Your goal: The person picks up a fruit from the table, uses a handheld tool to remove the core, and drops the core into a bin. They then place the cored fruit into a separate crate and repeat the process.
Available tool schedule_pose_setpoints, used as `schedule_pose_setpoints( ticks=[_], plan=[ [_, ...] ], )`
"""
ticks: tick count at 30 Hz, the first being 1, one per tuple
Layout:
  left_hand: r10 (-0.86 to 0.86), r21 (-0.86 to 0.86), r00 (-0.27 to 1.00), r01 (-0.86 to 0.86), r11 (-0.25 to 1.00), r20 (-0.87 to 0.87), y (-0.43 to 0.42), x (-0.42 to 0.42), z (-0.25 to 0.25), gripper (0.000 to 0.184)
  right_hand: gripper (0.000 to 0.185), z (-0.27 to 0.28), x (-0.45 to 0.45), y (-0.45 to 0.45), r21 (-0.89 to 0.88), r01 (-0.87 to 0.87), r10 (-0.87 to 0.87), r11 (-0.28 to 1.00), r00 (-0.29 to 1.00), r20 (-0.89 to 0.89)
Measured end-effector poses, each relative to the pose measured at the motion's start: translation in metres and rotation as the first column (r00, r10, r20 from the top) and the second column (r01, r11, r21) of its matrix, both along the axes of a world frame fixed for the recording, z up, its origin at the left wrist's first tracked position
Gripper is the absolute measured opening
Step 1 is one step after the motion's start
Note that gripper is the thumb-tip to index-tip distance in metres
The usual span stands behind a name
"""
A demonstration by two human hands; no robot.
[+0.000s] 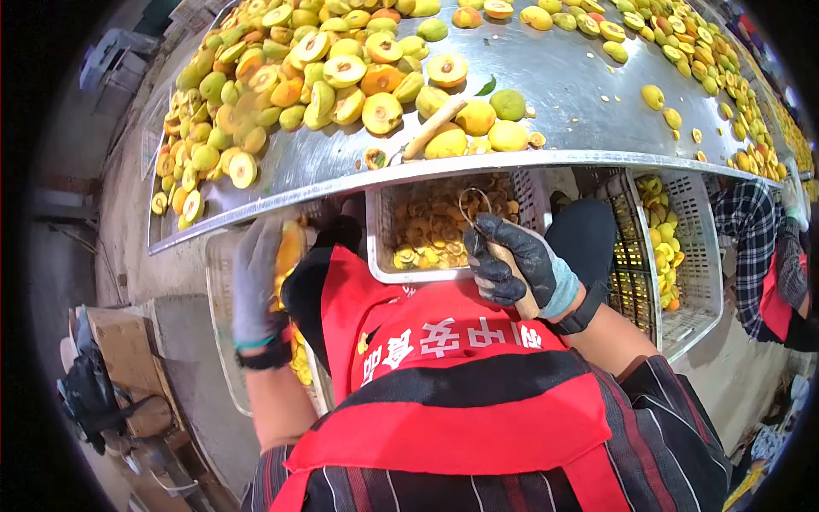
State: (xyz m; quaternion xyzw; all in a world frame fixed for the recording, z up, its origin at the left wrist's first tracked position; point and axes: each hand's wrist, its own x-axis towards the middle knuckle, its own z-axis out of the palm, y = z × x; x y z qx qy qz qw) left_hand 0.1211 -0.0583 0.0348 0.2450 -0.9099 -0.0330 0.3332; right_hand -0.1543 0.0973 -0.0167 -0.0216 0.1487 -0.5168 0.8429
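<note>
My right hand [516, 264], in a dark-coated glove, is closed around the wooden handle [518, 277] of a loop corer. Its thin metal loop [474, 203] points up toward the table edge. Below the loop stands a white crate [409, 277] with brown-orange fruit scraps and yellow pieces in it. My left hand [256, 277], in a pale grey glove, is over the left-hand crate [223, 333], beside yellow-orange fruit pieces [290, 247]. Motion smears its fingers, so I cannot tell whether they hold anything.
A metal table [572, 94] bears heaps of halved and whole yellow-green fruit [341, 72]. Near its raised front edge lies another wooden handle [435, 128]. A crate of fruit [695, 256] stands at right, beside a co-worker's checked sleeve [742, 256]. A cardboard box [128, 350] stands at left.
</note>
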Motion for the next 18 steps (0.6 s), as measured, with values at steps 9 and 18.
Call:
schedule_pose_setpoints(
  ticks=[9,18],
  plan=[
    [0.043,0.558,0.994,-0.090,0.825,0.098,-0.085,-0.106,-0.002,0.038,0.028,-0.011,0.003,-0.004,-0.076,0.003,-0.023,0.997,0.963,-0.268],
    [0.090,0.270,0.725,-0.364,0.891,0.682,-0.100,-0.171,-0.012,0.044,0.029,0.001,0.004,-0.003,-0.050,0.060,-0.076,0.997,0.904,-0.420]
  ],
)
